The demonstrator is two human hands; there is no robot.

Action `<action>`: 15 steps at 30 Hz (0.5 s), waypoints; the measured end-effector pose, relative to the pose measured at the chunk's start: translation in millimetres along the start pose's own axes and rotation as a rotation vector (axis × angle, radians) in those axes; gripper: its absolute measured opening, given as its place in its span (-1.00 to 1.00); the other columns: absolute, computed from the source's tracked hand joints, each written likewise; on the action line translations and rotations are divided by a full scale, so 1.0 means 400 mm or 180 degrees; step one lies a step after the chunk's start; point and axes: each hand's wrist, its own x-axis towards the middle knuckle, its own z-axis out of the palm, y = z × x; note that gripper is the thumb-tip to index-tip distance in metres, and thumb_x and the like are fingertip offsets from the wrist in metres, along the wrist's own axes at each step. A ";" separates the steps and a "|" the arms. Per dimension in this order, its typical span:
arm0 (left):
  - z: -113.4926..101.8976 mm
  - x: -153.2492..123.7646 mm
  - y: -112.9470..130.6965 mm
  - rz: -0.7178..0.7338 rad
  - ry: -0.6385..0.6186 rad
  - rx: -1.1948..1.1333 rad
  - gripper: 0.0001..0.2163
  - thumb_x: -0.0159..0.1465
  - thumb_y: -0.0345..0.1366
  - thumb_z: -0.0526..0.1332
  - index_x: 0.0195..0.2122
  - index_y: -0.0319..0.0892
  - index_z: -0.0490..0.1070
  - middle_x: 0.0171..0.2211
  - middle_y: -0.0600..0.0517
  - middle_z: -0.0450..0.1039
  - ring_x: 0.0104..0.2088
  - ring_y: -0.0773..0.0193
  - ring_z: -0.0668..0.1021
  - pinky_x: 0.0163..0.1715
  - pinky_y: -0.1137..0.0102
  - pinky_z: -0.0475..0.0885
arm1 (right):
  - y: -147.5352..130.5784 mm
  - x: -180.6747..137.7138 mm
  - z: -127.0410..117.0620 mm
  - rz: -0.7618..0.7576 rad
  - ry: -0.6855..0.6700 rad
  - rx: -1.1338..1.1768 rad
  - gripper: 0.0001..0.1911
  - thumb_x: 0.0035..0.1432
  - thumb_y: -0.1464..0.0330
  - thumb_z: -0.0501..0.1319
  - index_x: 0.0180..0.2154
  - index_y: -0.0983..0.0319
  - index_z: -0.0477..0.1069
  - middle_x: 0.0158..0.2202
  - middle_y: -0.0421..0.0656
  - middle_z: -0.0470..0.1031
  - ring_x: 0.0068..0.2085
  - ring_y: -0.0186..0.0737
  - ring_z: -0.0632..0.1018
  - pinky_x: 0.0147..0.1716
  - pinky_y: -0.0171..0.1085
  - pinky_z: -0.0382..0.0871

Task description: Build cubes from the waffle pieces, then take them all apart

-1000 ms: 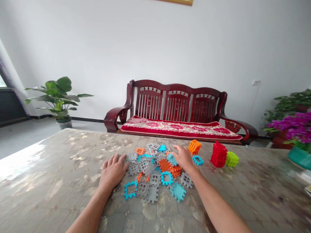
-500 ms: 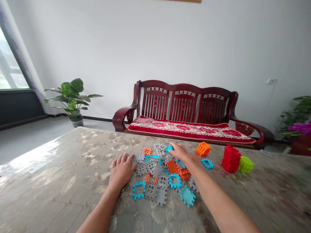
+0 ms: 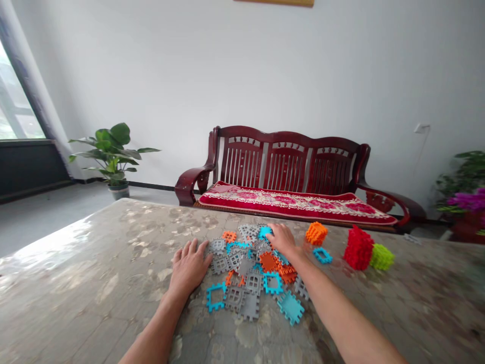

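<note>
A heap of flat interlocking plastic tiles in grey, blue and orange lies on the table in front of me. My left hand rests flat at the heap's left side, fingers spread, holding nothing. At the far right part of the heap, my right hand has its fingers closed at the edge of a blue tile. Part of the grip is hidden behind the hand. Below the right hand lie orange tiles. A solid blue tile and a blue frame tile lie at the near edge.
Right of my right hand stand an orange stack, a tall red stack and a lime-green stack of tiles. A blue frame tile lies near them. Beyond the patterned table is a wooden bench; a potted plant stands left.
My right hand has shifted slightly right, and more of the blue tile at its fingers shows. My left hand has stayed in place.
</note>
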 end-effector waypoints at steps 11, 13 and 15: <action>0.012 0.005 -0.005 0.0023 0.0088 -0.0048 -0.53 0.34 -0.09 -0.04 0.23 -0.02 0.33 0.28 -0.12 0.25 0.30 0.05 0.24 0.25 0.11 0.07 | 0.085 -0.177 -0.036 0.0528 0.1154 0.0526 -0.63 0.22 0.21 0.16 0.00 0.19 0.47 -0.04 -0.06 0.57 -0.02 -0.12 0.54 -0.01 -0.22 0.33; 0.017 0.007 -0.008 0.0031 0.0100 -0.0030 -0.53 0.35 -0.09 -0.06 0.23 -0.02 0.33 0.27 -0.12 0.26 0.30 0.05 0.25 0.25 0.11 0.06 | 0.129 -0.228 -0.038 0.0814 0.1280 0.0613 -0.64 0.22 0.18 0.13 -0.03 0.19 0.48 -0.09 -0.07 0.59 -0.08 -0.13 0.56 -0.07 -0.24 0.35; 0.020 0.009 -0.010 0.0044 0.0100 -0.0024 -0.52 0.34 -0.08 -0.06 0.22 -0.03 0.34 0.27 -0.13 0.26 0.30 0.04 0.25 0.25 0.10 0.06 | 0.166 -0.273 -0.046 0.1031 0.1306 0.0474 -0.64 0.21 0.16 0.13 -0.05 0.19 0.49 -0.12 -0.07 0.60 -0.11 -0.11 0.56 -0.10 -0.23 0.34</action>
